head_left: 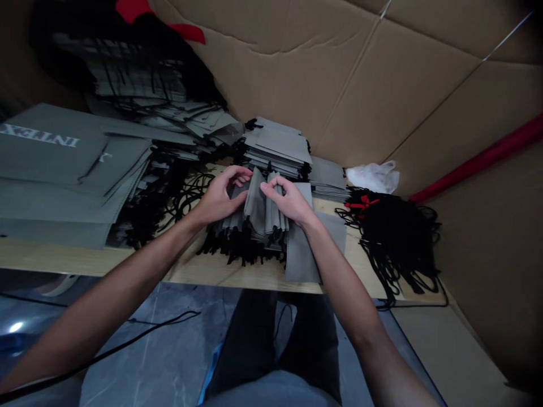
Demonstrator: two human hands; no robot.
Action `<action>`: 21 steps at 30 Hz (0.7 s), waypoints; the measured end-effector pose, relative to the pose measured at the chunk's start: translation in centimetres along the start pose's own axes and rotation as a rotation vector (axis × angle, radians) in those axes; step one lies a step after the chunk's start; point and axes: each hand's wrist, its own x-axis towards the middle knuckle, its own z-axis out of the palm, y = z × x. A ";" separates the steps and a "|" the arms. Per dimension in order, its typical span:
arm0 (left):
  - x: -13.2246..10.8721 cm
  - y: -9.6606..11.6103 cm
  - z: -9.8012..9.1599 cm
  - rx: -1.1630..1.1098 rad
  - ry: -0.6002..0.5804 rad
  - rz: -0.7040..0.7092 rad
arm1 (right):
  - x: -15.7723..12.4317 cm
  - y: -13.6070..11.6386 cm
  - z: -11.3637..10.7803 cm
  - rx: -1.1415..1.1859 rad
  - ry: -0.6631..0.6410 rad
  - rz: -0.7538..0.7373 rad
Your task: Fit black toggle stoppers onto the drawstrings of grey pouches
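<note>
A row of grey fabric pouches (255, 209) with black cord ends stands on edge on the wooden table, between my two hands. My left hand (223, 196) is at the row's left side, its thumb and curved fingers apart and its thumb against the fabric. On the other side, my right hand (291, 202) has thumb and fingers closed around the upper edges of several pouches. Its hidden fingertips leave the exact number unclear. Black cord ends (244, 251) stick out along the front of the row. A flat grey piece (302, 263) lies under my right wrist.
Behind the row is a stack of grey pouches (275, 138). Large grey bags (51, 169) with printed letters lie at left. On the right are a black cord bundle (399, 237) with a red tie and a white plastic bag (375, 176). Cardboard (297, 62) walls the back.
</note>
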 end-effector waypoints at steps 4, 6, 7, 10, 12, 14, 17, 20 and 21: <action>-0.2 1.1 0.0 0.033 -0.062 0.033 | -0.1 -0.5 0.3 -0.002 0.015 0.051; -0.2 1.7 -0.1 0.057 -0.098 0.053 | -0.1 -0.7 0.4 -0.003 0.016 0.072; -0.2 1.9 -0.2 0.066 -0.111 0.061 | -0.1 -0.7 0.4 -0.001 0.016 0.076; -0.2 2.3 -0.4 0.078 -0.124 0.071 | 0.1 -0.4 0.3 0.017 0.014 0.073; -0.3 2.3 -0.4 0.078 -0.120 0.066 | 0.1 0.1 0.2 0.034 0.022 0.082; -0.3 2.1 -0.4 0.069 -0.111 0.056 | 0.1 0.6 0.0 0.052 0.048 0.112; -0.5 1.7 -0.3 0.039 -0.090 0.034 | -0.1 1.1 -0.2 0.074 0.104 0.146; -0.5 1.4 -0.1 -0.008 -0.078 0.012 | -0.2 0.7 -0.3 0.076 0.113 0.109; -0.5 1.4 0.0 -0.023 -0.081 0.007 | -0.2 0.5 -0.3 0.071 0.099 0.090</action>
